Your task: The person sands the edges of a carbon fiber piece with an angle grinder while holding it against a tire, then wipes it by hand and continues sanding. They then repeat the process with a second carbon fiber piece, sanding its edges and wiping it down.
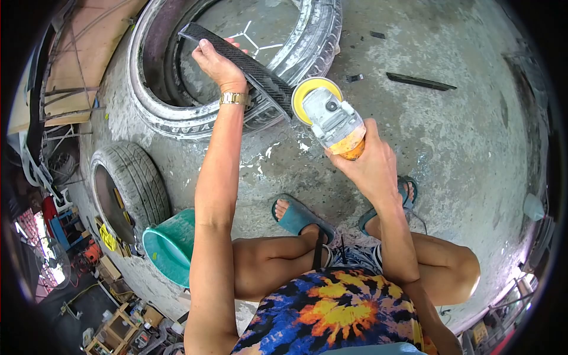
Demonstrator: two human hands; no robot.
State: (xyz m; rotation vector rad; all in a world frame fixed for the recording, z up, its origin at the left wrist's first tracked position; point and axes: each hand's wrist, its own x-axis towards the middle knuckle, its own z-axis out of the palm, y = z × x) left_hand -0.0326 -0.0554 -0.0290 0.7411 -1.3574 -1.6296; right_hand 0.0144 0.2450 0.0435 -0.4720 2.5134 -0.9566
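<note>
Hands (220, 64) press woven carbon strip (242, 59) against yellow grinder disc (303, 97).

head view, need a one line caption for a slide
Left hand holds a carbon-fibre strip against the yellow disc of an angle grinder gripped by the right hand.

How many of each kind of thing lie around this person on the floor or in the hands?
Tyres: 2
Carbon-fibre strips: 2
Angle grinder: 1
Green bucket: 1
Total: 6
</note>
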